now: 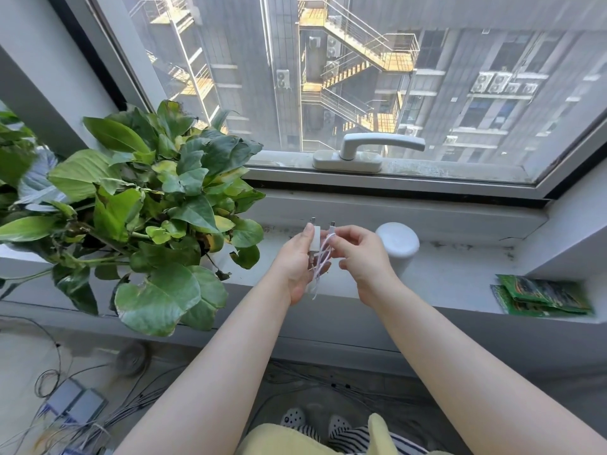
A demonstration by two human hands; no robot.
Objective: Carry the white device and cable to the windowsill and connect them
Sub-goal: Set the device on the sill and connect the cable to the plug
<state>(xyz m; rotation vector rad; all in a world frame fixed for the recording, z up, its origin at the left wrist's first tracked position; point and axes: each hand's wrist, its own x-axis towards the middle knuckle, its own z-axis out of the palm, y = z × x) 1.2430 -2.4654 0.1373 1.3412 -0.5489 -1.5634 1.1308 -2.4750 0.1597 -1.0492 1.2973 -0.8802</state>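
Observation:
Both my hands are raised over the grey windowsill [460, 264]. My left hand [297, 264] grips a small white plug adapter [316, 239] upright, its metal prongs pointing up. A bundled white cable [323, 257] hangs between my hands, its loops trailing down past my left palm. My right hand [361, 254] pinches the cable near its connector end [332, 228], which points up beside the adapter, apart from it. A white cylindrical device [398, 245] stands on the sill just right of my right hand.
A large leafy potted plant [147, 211] fills the sill's left side. Green packets [542, 295] lie at the sill's right end. The window handle [368, 149] sits on the frame behind. Loose wires [65, 418] spread over the floor at lower left.

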